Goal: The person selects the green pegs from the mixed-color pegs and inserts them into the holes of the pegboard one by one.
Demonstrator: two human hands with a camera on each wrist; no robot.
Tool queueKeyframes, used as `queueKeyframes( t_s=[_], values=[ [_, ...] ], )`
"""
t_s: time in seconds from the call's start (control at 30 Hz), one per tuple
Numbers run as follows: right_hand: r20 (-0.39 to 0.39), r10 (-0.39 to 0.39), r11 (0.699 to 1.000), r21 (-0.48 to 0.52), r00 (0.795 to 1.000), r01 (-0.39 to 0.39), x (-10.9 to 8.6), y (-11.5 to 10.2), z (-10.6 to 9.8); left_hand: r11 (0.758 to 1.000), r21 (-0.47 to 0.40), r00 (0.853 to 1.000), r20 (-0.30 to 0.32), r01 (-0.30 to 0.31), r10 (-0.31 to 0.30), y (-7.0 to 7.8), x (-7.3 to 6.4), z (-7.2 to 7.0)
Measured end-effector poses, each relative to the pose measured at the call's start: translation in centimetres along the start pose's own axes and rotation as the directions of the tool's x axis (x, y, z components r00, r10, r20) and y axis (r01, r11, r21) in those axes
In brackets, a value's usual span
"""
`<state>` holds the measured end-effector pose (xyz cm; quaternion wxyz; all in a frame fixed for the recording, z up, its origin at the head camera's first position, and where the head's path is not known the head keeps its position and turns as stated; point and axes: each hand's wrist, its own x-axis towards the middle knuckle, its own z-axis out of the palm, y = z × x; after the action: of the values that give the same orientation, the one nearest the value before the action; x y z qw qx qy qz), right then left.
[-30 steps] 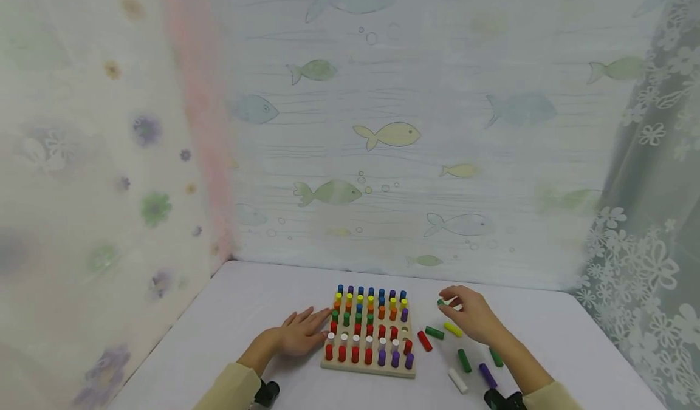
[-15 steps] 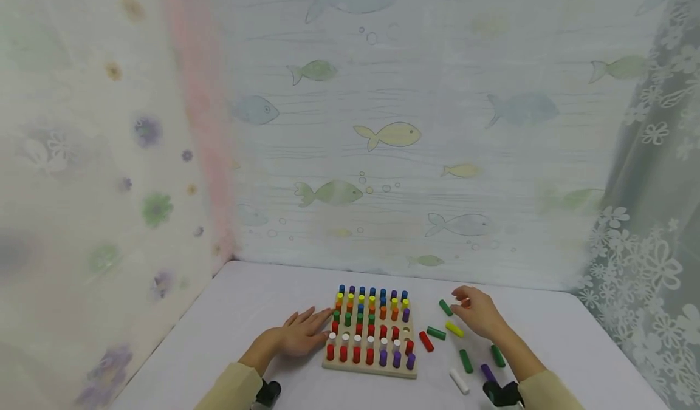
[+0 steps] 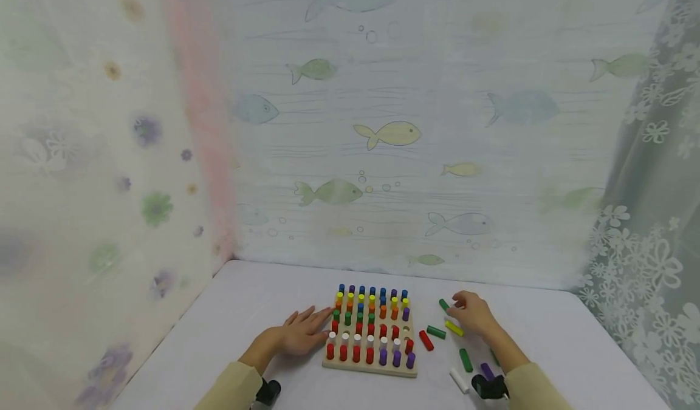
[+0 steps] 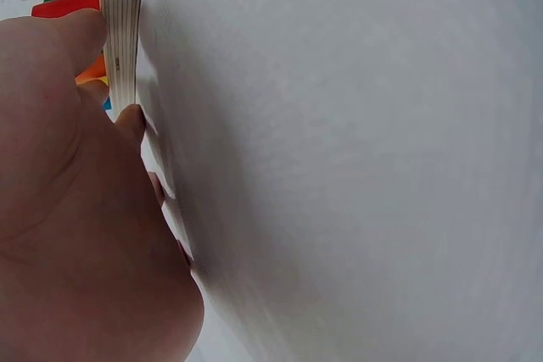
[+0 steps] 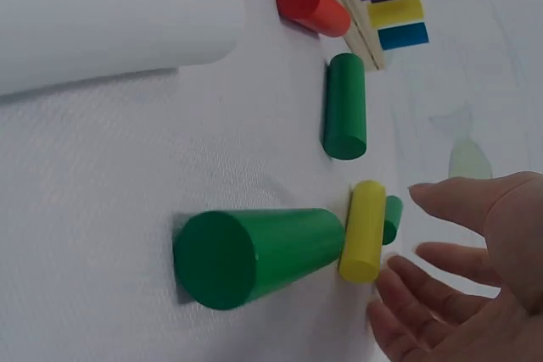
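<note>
My left hand [image 3: 299, 332] lies flat with its fingers spread against the left edge of a wooden pegboard [image 3: 369, 369]. In the left wrist view its fingertips touch the board's layered side [image 4: 121, 31]. Upright coloured pegs stand in rows on the board. To the right, my right hand [image 3: 474, 314] hovers over loose pegs, thumb and fingers apart with nothing between them. Closest to it are a yellow peg [image 5: 363, 231], right by the fingertips, and a green peg [image 5: 393, 218] partly hidden behind the yellow one.
More pegs lie loose on the white tabletop: a red peg [image 3: 426, 340], a green peg [image 3: 435, 332], another green peg [image 3: 465, 360], a white peg [image 3: 459, 381] and a purple peg [image 3: 487, 371]. A fish-patterned curtain [image 3: 383, 234] hangs behind the table.
A second ago my right fingertips were at the far green peg. The hand drew off to the right, leaving it lying, then came slightly nearer the yellow peg. My left hand stayed put.
</note>
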<state>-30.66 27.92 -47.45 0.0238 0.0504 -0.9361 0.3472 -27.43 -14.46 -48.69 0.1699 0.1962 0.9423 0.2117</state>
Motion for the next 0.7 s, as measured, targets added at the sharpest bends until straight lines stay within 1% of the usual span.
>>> queueKeyframes(
  t_s=[0.1,0.23,0.33,0.57,0.7],
  values=[
    [-0.004,0.013,1.0,0.011,1.0,-0.013,0.1,0.0,0.3,1.0,0.004,1.0,-0.001,0.007,-0.007,0.0,0.0,0.0],
    [-0.013,0.038,0.999,0.015,0.999,-0.037,0.3,0.0,0.7,1.0,0.012,1.0,-0.007,0.003,-0.003,-0.5,0.3,0.3],
    [-0.018,0.054,0.998,0.018,0.998,-0.054,0.5,-0.1,1.0,1.0,0.017,1.0,-0.012,0.004,-0.003,-0.5,0.3,0.3],
    [-0.027,0.064,0.998,0.005,0.998,-0.064,0.7,-0.1,1.8,1.0,0.013,1.0,-0.008,0.021,-0.021,0.2,-0.1,0.0],
    [-0.009,0.067,0.998,-0.003,0.998,-0.067,0.8,-0.2,1.9,1.0,0.014,1.0,-0.007,0.015,-0.014,-0.1,0.2,0.1]
  ],
)
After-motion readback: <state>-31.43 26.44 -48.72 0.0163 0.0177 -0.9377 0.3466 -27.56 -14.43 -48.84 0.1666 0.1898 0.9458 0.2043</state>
